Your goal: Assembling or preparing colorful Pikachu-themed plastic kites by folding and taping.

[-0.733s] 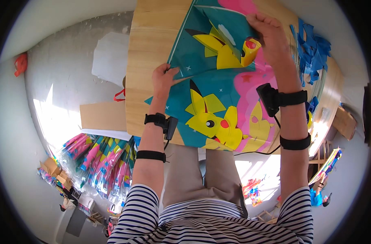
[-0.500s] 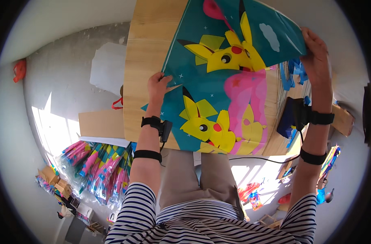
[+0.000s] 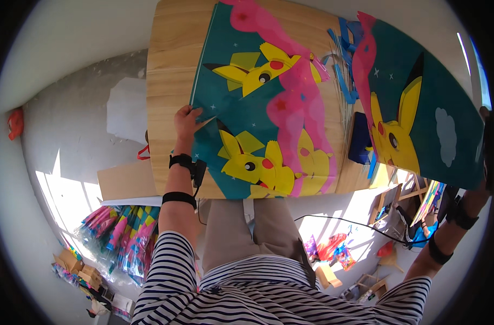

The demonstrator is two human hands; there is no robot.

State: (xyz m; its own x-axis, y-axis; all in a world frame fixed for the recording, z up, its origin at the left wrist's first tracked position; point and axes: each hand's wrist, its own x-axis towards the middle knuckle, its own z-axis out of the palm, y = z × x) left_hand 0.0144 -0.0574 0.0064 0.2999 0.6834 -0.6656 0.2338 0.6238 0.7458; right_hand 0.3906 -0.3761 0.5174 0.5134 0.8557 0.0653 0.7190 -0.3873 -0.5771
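Note:
Glossy printed plastic sheets [image 3: 247, 116], dark teal with pink shapes and yellow long-eared cartoon figures, lie stacked and overlapping on a wooden table. My left hand [image 3: 187, 120] has its fingers curled closed at their left edge, thumb on top. A tan, pointed wedge shows just beside these fingers; I cannot tell whether it is bare table or a separate thing. Out to the right, a separate printed plastic sheet [image 3: 414, 108] hangs bent in the air. Its far right edge is in my right hand [image 3: 486, 168], which is closed, dark and partly cut off by the picture's rim.
The wooden table [image 3: 174, 59] carries blue strips [image 3: 344, 65], thin sticks [image 3: 345, 122] and a dark blue box [image 3: 358, 138] on its right side. Bagged colourful printed pieces [image 3: 122, 238] stand at lower left, near a cardboard panel [image 3: 129, 181]. A black cable [image 3: 360, 225] runs to my right arm.
My right hand has swung out to the right, carrying the top sheet off the stack. More of the sheets and table now shows. My left hand stays at the stack's left edge.

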